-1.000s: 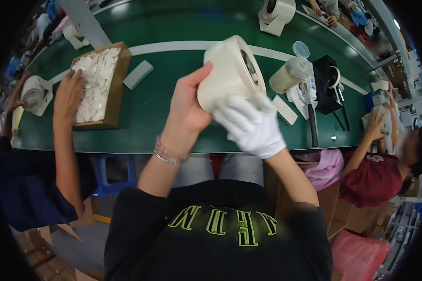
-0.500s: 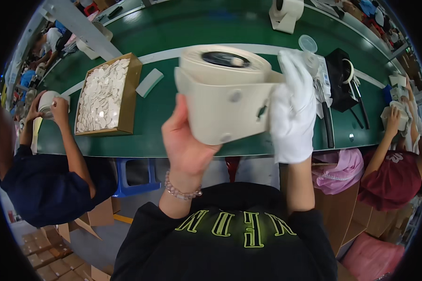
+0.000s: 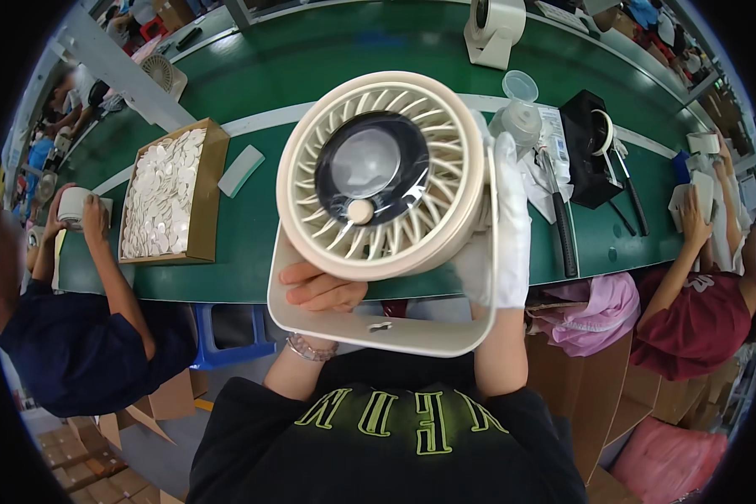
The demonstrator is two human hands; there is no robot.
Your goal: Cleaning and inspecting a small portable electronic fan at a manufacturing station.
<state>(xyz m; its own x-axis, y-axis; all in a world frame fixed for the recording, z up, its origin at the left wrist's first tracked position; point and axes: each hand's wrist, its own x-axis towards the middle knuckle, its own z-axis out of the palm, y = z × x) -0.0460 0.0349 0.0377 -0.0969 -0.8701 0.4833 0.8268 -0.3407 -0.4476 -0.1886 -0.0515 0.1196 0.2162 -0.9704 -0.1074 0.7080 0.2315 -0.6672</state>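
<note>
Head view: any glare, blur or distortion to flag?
Head view: sharp, no motion blur on the fan; glare on its dark hub film and streaks on the green belt; strong fisheye, belt edges bow, corners vignetted black; even overhead light, soft shadows.

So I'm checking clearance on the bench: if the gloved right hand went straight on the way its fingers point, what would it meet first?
Probably the clear plastic jar on the green bench, just beyond the right hand, which grips the cream fan. Depth is unclear, so it might pass above.
</note>
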